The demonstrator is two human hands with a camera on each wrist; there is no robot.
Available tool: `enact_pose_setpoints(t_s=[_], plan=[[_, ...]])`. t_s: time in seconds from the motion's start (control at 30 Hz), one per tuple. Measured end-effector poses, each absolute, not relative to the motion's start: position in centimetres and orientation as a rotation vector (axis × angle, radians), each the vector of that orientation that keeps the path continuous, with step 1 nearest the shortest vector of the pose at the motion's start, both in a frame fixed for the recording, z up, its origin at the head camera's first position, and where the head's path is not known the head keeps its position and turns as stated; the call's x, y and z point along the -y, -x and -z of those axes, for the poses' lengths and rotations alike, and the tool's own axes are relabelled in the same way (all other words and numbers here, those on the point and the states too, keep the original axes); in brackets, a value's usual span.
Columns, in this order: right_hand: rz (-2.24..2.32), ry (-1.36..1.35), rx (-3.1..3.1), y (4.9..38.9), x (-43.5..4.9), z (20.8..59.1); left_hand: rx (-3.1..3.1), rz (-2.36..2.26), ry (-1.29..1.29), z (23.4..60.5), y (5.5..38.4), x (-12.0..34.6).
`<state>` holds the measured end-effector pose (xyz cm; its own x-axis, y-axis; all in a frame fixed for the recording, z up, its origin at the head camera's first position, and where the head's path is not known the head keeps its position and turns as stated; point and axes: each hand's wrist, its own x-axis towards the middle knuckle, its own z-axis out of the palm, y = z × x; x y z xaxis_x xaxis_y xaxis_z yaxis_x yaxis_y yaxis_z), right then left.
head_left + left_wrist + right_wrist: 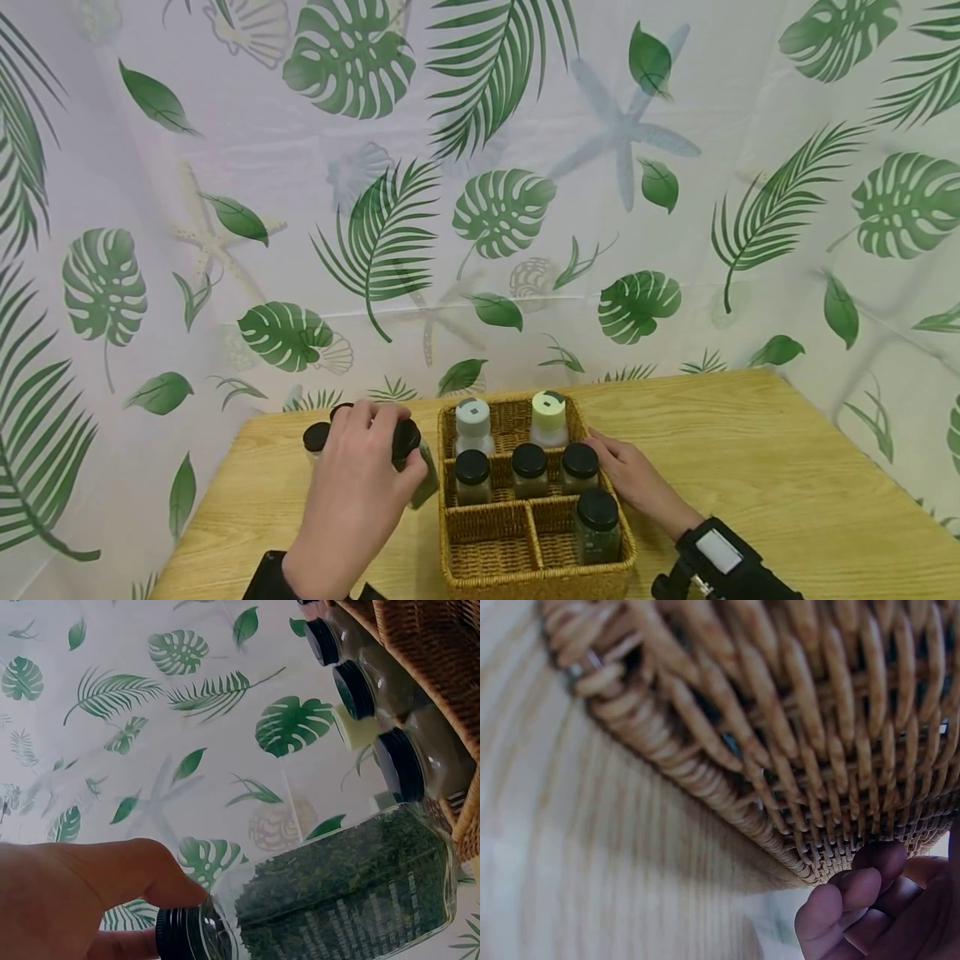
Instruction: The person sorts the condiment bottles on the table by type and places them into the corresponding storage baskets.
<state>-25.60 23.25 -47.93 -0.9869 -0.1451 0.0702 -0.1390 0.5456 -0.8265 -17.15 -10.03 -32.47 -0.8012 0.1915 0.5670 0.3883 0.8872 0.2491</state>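
My left hand (360,492) pinches a glass jar (345,892) of dried green herbs at its black lid and neck. It holds the jar tilted, just left of a woven basket (487,521). The basket has several compartments. A white-capped jar (472,421) and a yellow-capped jar (549,417) stand in its back section, with black-lidded jars (529,467) across the middle row. One more black-lidded jar (597,525) sits in the front right compartment. My right hand (637,479) touches the basket's right outer side, its fingers (859,889) loosely bent by the wicker wall.
Behind my left hand, more black-lidded jars (317,435) stand on the wooden table (750,467), partly hidden. A leaf-patterned cloth (525,275) hangs behind the table's back edge. The front left compartment holds no jar.
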Motion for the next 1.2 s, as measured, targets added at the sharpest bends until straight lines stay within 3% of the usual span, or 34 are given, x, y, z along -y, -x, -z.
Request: enact_pose_setpoints(t_s=[1.2], plan=[[1.503, 0.194, -2.730, 25.2, -23.2, 48.0, 2.520, 0.503, 0.894, 32.2, 15.1, 1.9]])
